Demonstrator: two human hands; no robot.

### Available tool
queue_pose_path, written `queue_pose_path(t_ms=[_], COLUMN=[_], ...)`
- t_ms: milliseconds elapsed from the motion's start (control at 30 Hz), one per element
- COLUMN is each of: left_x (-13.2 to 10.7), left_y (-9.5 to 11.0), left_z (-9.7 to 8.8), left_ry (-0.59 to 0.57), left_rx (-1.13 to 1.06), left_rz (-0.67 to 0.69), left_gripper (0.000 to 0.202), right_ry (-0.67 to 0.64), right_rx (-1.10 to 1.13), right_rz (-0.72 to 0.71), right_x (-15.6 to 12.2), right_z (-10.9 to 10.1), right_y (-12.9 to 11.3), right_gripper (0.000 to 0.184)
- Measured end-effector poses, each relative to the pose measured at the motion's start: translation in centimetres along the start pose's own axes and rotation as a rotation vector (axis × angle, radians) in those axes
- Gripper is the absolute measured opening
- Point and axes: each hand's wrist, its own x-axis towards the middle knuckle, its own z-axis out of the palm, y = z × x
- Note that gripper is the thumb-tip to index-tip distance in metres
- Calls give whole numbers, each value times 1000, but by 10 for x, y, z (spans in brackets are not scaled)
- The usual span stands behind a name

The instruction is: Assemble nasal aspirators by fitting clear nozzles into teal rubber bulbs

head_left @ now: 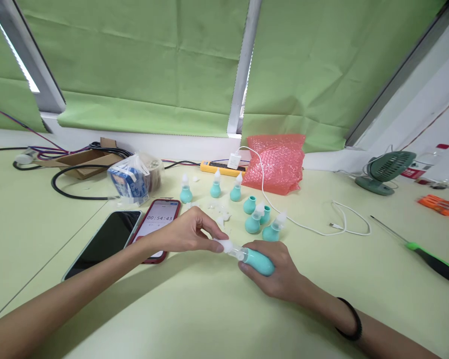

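My right hand (pixel 275 269) is wrapped round the teal rubber bulb (pixel 261 262) of a nasal aspirator, which lies tilted with a clear collar (pixel 238 253) pointing left. Between thumb and index finger, my left hand (pixel 194 232) pinches the whitish soft tip (pixel 225 245) at the collar's end. Whether the tip is fully seated I cannot tell. Beyond my hands, several teal aspirators with clear tips stand upright, among them one aspirator (pixel 186 189) at the left and another (pixel 274 228) at the right. Bare teal bulbs (pixel 249 205) stand between them. Small whitish pieces (pixel 222 217) lie behind my left hand.
Two phones, a dark-screened one (pixel 107 242) and one showing a timer (pixel 159 219), lie left. Behind are a bagged blue package (pixel 129 179), a yellow power strip (pixel 222 168) and pink bubble wrap (pixel 275 164). A white cable (pixel 314 230), screwdriver (pixel 426 257) and green fan (pixel 387 169) are right.
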Motion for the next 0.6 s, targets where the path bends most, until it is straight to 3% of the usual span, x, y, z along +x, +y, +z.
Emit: queue_pose_path(t_ms=[267,467,600], left_x=[3,4,3], left_y=[-4,-5,-1], left_z=[4,11,12], left_ry=[13,112,75], left_rx=[3,12,-43], left_rz=[17,9,7], left_gripper=[21,22,20], right_ry=[2,14,11], right_rx=[-11,5,-3], right_rz=[-10,25,8], right_x=[-1,1,0], right_z=[1,1,2], right_y=[2,4,3], right_gripper=[8,7,8])
